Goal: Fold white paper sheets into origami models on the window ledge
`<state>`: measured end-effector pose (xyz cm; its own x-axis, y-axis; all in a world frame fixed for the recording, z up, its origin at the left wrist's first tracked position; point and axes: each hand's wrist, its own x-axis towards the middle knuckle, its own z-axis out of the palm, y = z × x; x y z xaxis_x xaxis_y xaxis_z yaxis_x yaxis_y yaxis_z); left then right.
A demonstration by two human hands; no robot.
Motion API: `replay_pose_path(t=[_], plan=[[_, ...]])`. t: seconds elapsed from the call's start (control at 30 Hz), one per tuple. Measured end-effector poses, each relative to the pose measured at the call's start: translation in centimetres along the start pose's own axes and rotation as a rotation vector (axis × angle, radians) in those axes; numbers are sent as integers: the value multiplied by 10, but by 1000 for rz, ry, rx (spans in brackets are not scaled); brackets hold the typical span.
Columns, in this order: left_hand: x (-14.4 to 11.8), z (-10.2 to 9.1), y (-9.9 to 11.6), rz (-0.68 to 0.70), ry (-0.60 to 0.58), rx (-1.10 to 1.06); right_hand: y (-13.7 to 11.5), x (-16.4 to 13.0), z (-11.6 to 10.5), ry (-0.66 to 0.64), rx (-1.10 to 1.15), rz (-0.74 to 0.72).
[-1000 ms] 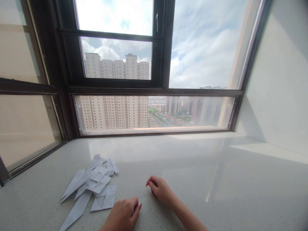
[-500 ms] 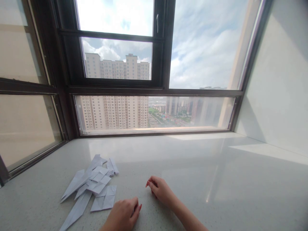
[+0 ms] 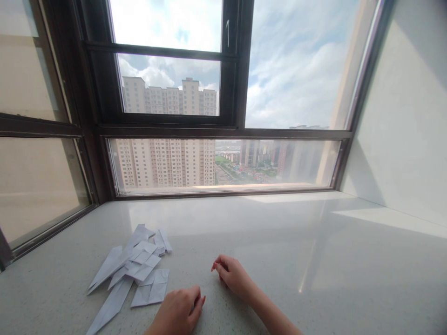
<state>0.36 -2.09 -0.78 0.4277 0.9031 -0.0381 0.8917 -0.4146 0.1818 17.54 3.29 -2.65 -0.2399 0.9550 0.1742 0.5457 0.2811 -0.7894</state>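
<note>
Right now the folded papers [image 3: 134, 267] lie in a loose, overlapping pile on the sill [image 3: 279, 242], at the near left, just beside my left hand [image 3: 179, 312]. That hand rests knuckles up with its fingers curled under, gripping nothing that I can see; what lies beneath the palm is hidden. My right hand [image 3: 234, 275] sits a little further in, also loosely curled with fingertips on the stone, and it holds nothing.

As I judge it, the main risk is the pile itself. The pieces are light and stacked unevenly, some long and pointed, some short and square, so a careless sweep of the left hand could scatter them or drag several when only one is wanted. The polished surface would let them slide easily, and the long piece nearest the bottom edge of the view could slip toward the edge closest to me. A pinch on a crease could also flatten or undo a fold.

Further out, the sill runs wide and bare to the window frame [image 3: 223, 132] ahead and the wall [image 3: 412, 139] on the right. Nothing stands between either hand and the papers. Beyond the glass are tower blocks [image 3: 164, 158] and cloud.
</note>
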Motion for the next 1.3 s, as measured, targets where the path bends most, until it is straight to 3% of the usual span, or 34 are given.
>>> replay_pose_path(t=[1.3], plan=[[-1,-4,2,-25,-36,-35,-3,-1,-1,-4,1,6]])
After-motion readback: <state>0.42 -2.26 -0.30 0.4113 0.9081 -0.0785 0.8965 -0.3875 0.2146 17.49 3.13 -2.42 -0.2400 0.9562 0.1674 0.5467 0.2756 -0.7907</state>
